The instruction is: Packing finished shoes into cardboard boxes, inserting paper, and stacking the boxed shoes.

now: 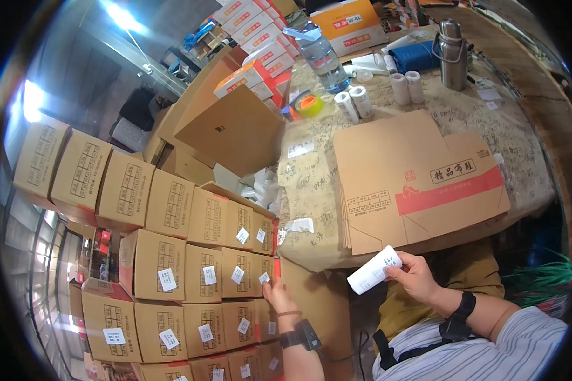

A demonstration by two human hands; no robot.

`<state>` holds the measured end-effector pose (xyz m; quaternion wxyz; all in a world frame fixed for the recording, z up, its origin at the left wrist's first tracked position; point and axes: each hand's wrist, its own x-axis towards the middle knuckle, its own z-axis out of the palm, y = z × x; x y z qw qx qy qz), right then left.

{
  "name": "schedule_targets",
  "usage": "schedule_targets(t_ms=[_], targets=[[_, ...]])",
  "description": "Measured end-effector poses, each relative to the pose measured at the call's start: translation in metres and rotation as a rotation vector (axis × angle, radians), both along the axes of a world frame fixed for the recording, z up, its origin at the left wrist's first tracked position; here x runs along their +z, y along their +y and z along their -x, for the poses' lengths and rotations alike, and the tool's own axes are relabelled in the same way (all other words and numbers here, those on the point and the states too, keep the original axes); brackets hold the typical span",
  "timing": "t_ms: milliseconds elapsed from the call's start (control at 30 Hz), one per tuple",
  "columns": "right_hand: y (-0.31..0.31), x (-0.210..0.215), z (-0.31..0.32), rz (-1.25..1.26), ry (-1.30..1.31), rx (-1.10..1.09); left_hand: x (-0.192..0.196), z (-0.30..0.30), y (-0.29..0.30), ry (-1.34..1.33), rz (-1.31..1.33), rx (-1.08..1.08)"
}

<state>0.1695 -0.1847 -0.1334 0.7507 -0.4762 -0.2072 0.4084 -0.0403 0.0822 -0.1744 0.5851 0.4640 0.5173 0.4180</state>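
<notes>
My left hand [276, 294] reaches to a stacked brown cardboard shoe box [241, 277], its fingertips closed on a small white label [264, 278] against the box's end. Whether the label is fully stuck down, I cannot tell. In my right hand [414, 277] is a roll of white labels [374, 270], held tilted above my lap, thumb and fingers around its right end. Similar white labels sit on many of the box ends, such as the label [166, 280] further left; several boxes in the top row carry only print.
On the cloth-covered table [311, 184] lies a stack of flat cardboard blanks [419, 184]. Behind are label rolls [361, 101], tape [309, 104], a water bottle [325, 60] and a steel flask [452, 57]. An opened carton [232, 130] stands left of the table.
</notes>
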Motion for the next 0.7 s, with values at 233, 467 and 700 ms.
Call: schedule_targets(t_ms=[233,467,700], targets=[[0.003,0.003,-0.012,0.017,0.014,0.01,-0.007,-0.052,-0.049,0.181,-0.264,0.083],[0.003,0.013,-0.039,-0.011,-0.143,0.047,0.009,-0.131,-0.043,0.43,-0.843,-0.322],[0.014,0.027,-0.126,-0.009,-0.495,-0.153,-0.031,-0.164,-0.019,0.474,-0.839,-0.189]])
